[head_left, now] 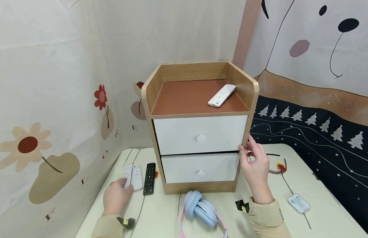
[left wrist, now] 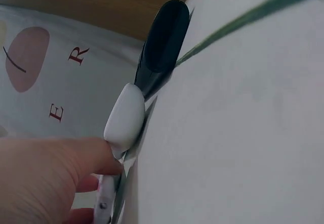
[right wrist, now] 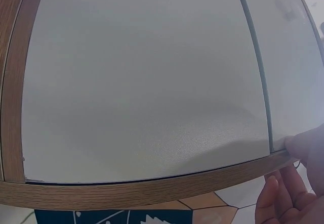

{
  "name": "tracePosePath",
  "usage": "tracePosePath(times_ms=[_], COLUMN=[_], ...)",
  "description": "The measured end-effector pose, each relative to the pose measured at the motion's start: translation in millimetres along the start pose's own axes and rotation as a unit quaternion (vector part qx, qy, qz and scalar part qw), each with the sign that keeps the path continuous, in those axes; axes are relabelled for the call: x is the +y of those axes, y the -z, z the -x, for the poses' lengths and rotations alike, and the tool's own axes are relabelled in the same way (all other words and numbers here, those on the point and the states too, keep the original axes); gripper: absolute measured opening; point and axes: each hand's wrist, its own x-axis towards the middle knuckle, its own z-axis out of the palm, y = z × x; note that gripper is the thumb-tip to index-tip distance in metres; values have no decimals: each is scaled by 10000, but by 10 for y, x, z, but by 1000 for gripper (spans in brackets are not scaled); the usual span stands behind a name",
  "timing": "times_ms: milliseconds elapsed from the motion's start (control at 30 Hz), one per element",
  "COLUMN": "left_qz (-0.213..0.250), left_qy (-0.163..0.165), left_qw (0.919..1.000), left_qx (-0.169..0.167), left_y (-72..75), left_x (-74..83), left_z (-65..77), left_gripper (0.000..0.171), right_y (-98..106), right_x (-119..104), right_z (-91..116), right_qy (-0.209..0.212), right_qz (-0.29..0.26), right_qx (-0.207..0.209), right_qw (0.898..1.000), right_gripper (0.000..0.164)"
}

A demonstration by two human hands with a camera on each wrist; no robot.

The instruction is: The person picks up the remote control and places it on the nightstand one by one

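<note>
My left hand (head_left: 116, 197) pinches the near end of the leftmost white remote control (head_left: 128, 173), which lies on the table. Beside it are a second white remote (head_left: 137, 177) and a black remote (head_left: 149, 179). In the left wrist view, the thumb covers part of the pinched remote (left wrist: 104, 198). A small wooden cabinet (head_left: 201, 188) with two white drawers stands in the middle, both drawers pushed in. My right hand (head_left: 256, 167) grips its right side edge, thumb at the front and fingers along the side. On its brown top lies another white remote (head_left: 222, 95).
Blue and pink headphones (head_left: 201, 210) lie before the cabinet. To the right, a small clear case with earphones (head_left: 298, 203) sits on the pale table (head_left: 279, 224). Printed cloth walls (head_left: 67, 99) rise behind the table and along its sides.
</note>
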Motion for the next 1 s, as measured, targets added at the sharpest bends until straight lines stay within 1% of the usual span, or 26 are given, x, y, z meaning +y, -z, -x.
tracePosePath(times_ms=[67, 233, 367, 467, 600, 700, 800, 867, 933, 1000], left_qz=[122, 395, 456, 494, 702, 945, 1166, 1345, 1540, 1734], left_qy=[18, -56, -85, -205, -404, -535, -803, -1074, -1417, -1732], left_qw=[9999, 9984, 9978, 9966, 9918, 9865, 9777, 9668, 9512, 9334], left_qx=[107, 393, 464, 632, 986, 1225, 1551, 1890, 2270, 2621], left_y=[18, 79, 125, 172, 275, 396, 537, 633, 736, 851], left_x=[1, 51, 115, 174, 327, 529, 754, 892, 1014, 1133], left_z=[-2, -12, -6, 12, 58, 103, 138, 154, 163, 169], left_gripper=[55, 49, 45, 41, 37, 35, 31, 27, 25, 24], right_y=[-1, 1, 4, 3, -1, -5, -6, -6, -6, -5], right_x=[-4, -14, -17, -15, -12, -8, -11, -18, -26, -30], right_z=[-1, -3, -2, 3, 10, 11, 12, 14, 14, 11], right_qy=[1, 9, 38, 53, 72, 77, 50, 39, 40, 66], right_qz=[-10, -13, -3, 1, -7, -7, -10, -8, -32, -40], right_qx=[-1, 9, 21, 15, 11, 9, 16, 15, 36, 49], right_qw=[10000, 10000, 10000, 10000, 10000, 10000, 10000, 10000, 10000, 10000], right_gripper=[54, 54, 54, 54, 54, 54, 55, 55, 55, 54])
